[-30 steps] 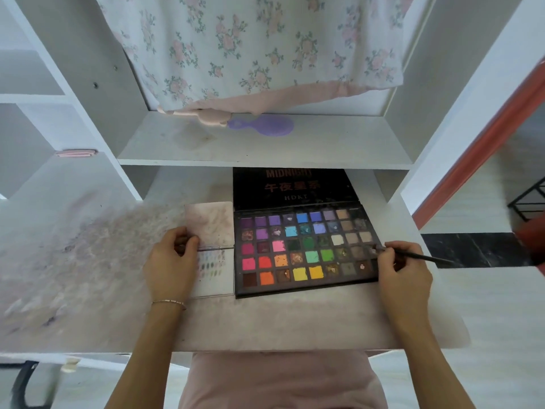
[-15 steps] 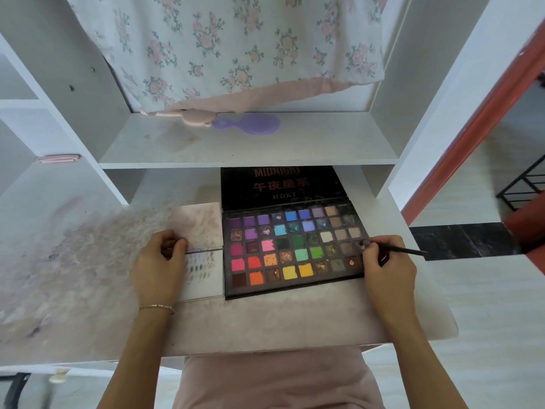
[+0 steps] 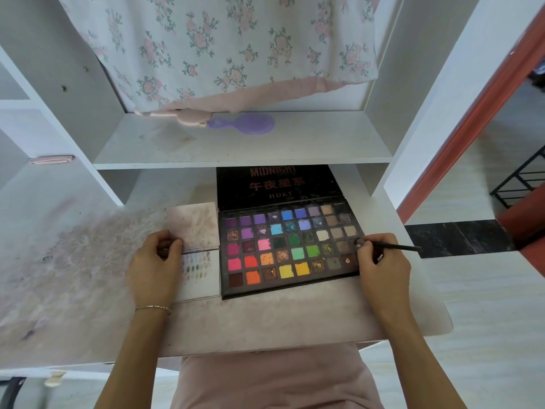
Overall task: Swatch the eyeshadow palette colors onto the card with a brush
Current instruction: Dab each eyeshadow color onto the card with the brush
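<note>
An open black eyeshadow palette (image 3: 290, 246) with several rows of coloured pans lies on the desk, its lid (image 3: 277, 184) folded back flat. Left of it lies a white card (image 3: 200, 274) carrying small greenish swatches, with a pinkish smudged card (image 3: 193, 224) above it. My left hand (image 3: 153, 267) rests on the swatch card's left edge, fingers curled. My right hand (image 3: 383, 270) grips a thin dark brush (image 3: 392, 246); its tip touches a pan at the palette's right edge.
A stained white desk (image 3: 73, 276) with a shelf (image 3: 241, 149) above it. On the shelf lie a purple hand mirror (image 3: 247, 124) and a pink item under a floral cloth (image 3: 224, 45). A red door frame (image 3: 472, 119) and black rack stand at right.
The camera view shifted slightly. My right hand keeps the brush tip at the palette's right-edge pans, having moved a little. The left hand stays on the card.
</note>
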Tool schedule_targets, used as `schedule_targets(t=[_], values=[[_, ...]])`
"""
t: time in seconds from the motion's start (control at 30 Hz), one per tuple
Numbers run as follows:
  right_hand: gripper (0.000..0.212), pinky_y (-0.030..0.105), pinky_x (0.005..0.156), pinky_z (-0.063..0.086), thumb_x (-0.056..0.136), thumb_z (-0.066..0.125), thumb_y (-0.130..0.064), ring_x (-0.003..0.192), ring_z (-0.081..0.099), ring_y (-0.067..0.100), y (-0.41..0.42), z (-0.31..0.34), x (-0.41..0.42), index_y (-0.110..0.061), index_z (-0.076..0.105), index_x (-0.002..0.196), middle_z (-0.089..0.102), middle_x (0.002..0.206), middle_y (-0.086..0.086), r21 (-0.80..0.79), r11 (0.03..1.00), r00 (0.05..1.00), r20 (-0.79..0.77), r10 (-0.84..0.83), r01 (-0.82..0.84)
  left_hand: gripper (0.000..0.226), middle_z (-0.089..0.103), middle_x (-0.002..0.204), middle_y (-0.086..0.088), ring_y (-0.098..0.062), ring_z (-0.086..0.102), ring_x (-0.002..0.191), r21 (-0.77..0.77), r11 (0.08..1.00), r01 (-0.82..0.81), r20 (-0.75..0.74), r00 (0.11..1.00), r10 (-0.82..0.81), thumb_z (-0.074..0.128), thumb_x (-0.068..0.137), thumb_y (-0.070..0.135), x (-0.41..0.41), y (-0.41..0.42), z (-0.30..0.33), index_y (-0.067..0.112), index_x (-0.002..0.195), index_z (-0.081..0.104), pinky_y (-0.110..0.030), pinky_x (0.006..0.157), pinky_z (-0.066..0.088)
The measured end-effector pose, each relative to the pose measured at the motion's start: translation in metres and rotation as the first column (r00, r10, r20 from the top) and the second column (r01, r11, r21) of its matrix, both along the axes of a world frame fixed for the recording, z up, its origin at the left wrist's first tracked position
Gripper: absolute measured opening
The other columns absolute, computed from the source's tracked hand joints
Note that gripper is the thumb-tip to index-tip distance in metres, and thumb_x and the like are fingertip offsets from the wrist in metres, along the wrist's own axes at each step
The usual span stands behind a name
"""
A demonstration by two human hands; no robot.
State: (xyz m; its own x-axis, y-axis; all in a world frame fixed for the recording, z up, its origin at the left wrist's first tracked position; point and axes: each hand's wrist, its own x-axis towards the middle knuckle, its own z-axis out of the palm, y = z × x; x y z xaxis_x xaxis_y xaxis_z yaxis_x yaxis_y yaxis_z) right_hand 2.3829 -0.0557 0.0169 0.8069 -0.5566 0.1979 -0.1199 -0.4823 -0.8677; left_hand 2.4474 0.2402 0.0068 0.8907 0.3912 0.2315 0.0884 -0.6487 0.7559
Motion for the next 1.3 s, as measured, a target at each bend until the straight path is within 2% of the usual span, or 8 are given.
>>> schedule_targets(t=[0.33,0.5,0.6,0.7,0.83,0.97,1.17,1.3], values=[[0.013,0.011,0.054,0.038,0.090,0.050,-0.008,0.066,0.054,0.006,0.002,0.001,-0.002,-0.020,0.050,0.087,0.054,0.071,-0.009,-0.006,1.000,1.000,0.013,0.000,0.000,0.020,0.068,0.092,-0.011,-0.026,0.059,0.085,0.000,1.000,0.002,-0.008,1.000,-0.002,0.061,0.084,0.015,0.000,0.001,0.000,0.008,0.102,0.063,-0.029,0.072,0.039],[0.032,0.009,0.053,0.043,0.088,0.051,-0.005,0.069,0.057,0.002,0.014,0.006,-0.004,-0.034,0.046,0.079,0.056,0.076,-0.013,0.017,0.995,0.995,0.044,0.094,-0.095,0.019,0.068,0.092,-0.010,-0.024,0.059,0.084,-0.001,1.000,0.011,-0.002,1.000,-0.011,0.061,0.084,0.015,0.000,0.001,-0.001,0.009,0.101,0.063,-0.029,0.071,0.039],[0.033,0.010,0.054,0.047,0.086,0.051,-0.001,0.069,0.059,0.002,0.034,0.010,-0.002,-0.033,0.050,0.079,0.059,0.075,-0.005,0.076,0.980,0.980,0.095,0.175,-0.183,0.018,0.068,0.090,-0.009,-0.026,0.060,0.084,-0.020,1.000,0.007,-0.007,1.000,-0.007,0.062,0.083,0.014,0.000,0.002,-0.001,0.009,0.099,0.063,-0.029,0.071,0.040],[0.033,0.009,0.050,0.042,0.085,0.052,0.003,0.060,0.054,-0.001,0.060,0.014,0.002,-0.030,0.051,0.077,0.056,0.067,-0.006,0.099,0.957,0.957,0.131,0.260,-0.274,0.016,0.066,0.086,-0.005,-0.022,0.058,0.079,-0.023,1.000,0.008,-0.011,1.000,-0.009,0.062,0.082,0.015,0.000,0.003,-0.001,0.010,0.097,0.063,-0.028,0.069,0.038],[0.030,0.013,0.052,0.042,0.084,0.054,0.001,0.060,0.053,0.006,0.095,0.015,0.005,-0.029,0.051,0.079,0.056,0.065,-0.003,0.118,0.902,0.907,0.127,0.402,-0.416,0.013,0.060,0.078,0.005,-0.013,0.053,0.073,-0.042,0.999,0.018,-0.011,1.000,-0.019,0.063,0.082,0.015,0.000,0.004,0.001,0.012,0.094,0.064,-0.024,0.063,0.036],[0.024,0.014,0.051,0.040,0.084,0.057,-0.004,0.057,0.051,0.006,0.126,0.013,0.008,-0.027,0.052,0.078,0.054,0.061,-0.004,0.122,0.851,0.859,0.088,0.504,-0.511,0.012,0.057,0.073,0.010,-0.007,0.052,0.069,-0.063,0.998,0.026,-0.029,0.999,-0.028,0.064,0.081,0.016,0.001,0.008,0.000,0.014,0.092,0.063,-0.011,0.058,0.031],[0.008,0.023,0.061,0.043,0.083,0.062,-0.013,0.070,0.051,0.008,0.151,0.005,0.013,-0.019,0.058,0.079,0.056,0.072,-0.005,-0.009,0.820,0.820,0.008,0.572,-0.572,0.013,0.061,0.075,0.007,-0.009,0.055,0.069,-0.053,0.998,0.045,-0.005,0.999,-0.046,0.065,0.080,0.016,0.000,0.010,0.000,0.013,0.093,0.064,-0.013,0.059,0.035],[0.007,0.023,0.064,0.043,0.081,0.063,-0.014,0.076,0.050,0.006,0.151,0.002,0.014,-0.020,0.059,0.079,0.055,0.075,-0.007,-0.071,0.816,0.819,-0.017,0.574,-0.574,0.012,0.059,0.074,0.010,-0.007,0.054,0.067,-0.034,0.999,0.040,0.007,0.999,-0.040,0.066,0.080,0.014,0.000,0.009,0.000,0.013,0.092,0.064,-0.009,0.059,0.033]])
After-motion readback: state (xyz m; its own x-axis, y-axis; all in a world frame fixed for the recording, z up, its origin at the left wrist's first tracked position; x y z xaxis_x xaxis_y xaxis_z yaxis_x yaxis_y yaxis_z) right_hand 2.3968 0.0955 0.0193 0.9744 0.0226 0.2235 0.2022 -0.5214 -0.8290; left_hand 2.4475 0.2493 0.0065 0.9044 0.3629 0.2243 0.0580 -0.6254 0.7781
